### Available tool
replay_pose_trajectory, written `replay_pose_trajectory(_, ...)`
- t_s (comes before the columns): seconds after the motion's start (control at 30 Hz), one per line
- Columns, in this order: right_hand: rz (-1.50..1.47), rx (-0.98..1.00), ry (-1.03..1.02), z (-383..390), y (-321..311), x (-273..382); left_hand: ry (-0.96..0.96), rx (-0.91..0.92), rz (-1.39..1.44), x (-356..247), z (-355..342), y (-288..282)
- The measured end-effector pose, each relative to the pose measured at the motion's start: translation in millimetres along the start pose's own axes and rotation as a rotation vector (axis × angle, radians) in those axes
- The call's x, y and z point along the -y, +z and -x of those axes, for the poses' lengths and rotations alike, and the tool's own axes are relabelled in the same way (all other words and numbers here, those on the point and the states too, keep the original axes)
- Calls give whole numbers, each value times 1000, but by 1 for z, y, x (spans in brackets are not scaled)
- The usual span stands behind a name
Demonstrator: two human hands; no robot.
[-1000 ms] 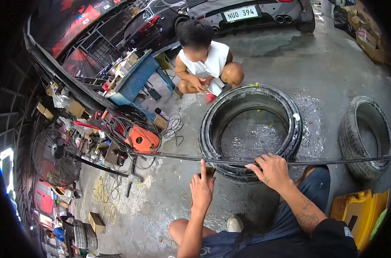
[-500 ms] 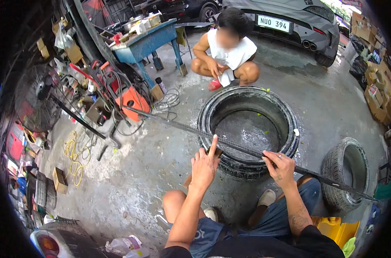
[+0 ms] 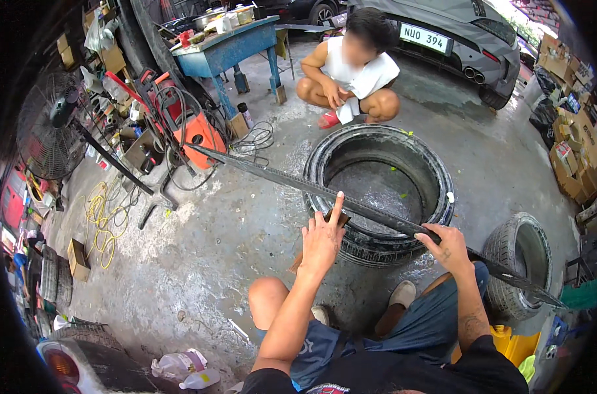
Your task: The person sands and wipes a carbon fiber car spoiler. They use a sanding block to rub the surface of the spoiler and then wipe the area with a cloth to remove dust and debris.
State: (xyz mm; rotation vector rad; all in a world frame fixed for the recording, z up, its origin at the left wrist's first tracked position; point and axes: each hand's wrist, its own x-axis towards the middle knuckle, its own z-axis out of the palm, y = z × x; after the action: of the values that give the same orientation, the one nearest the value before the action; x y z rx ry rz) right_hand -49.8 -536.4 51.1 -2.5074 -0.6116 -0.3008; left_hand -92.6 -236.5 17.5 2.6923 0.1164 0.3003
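Note:
A long, flat black strip point(image 3: 278, 178) with a textured surface slants across the near part of a large tire point(image 3: 384, 257) lying on its side. My right hand point(image 3: 448, 248) is closed over the strip near the tire's right side, thumb along the near edge. My left hand point(image 3: 322, 240) has its index finger stretched up against the strip while the other fingers curl. A brown stick-like thing point(image 3: 296, 263) shows below that hand, and a dark brown end point(image 3: 341, 218) shows above it; the hand hides its middle, so its kind is unclear.
A person point(image 3: 351, 79) squats beyond the tire. A second tire point(image 3: 508, 259) stands at the right. An orange machine with hoses point(image 3: 205, 136), a fan point(image 3: 52, 125) and a blue table point(image 3: 229, 56) are at the left. A grey car point(image 3: 443, 59) is behind; cardboard boxes point(image 3: 577, 157) line the right.
My right hand has gone from a fingertip hold to fingers wrapped over the strip. My left index finger has slid slightly right along it. The view has shifted a little.

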Motion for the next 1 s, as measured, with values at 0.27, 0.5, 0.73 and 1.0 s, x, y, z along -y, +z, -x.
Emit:
replay_pose_trajectory(0.27,-101,0,73,-15,17,29,-1,-13,-2,3,3,2)
replay_pose_trajectory(0.5,-250,3,38,-16,9,14,2,-13,-3,4,4,7)
replay_pose_trajectory(0.73,-276,106,64,-12,-13,1,17,-36,8,4,3,9)
replay_pose_trajectory(1.0,-214,210,-34,-24,2,-11,-49,-35,-8,-2,5,11)
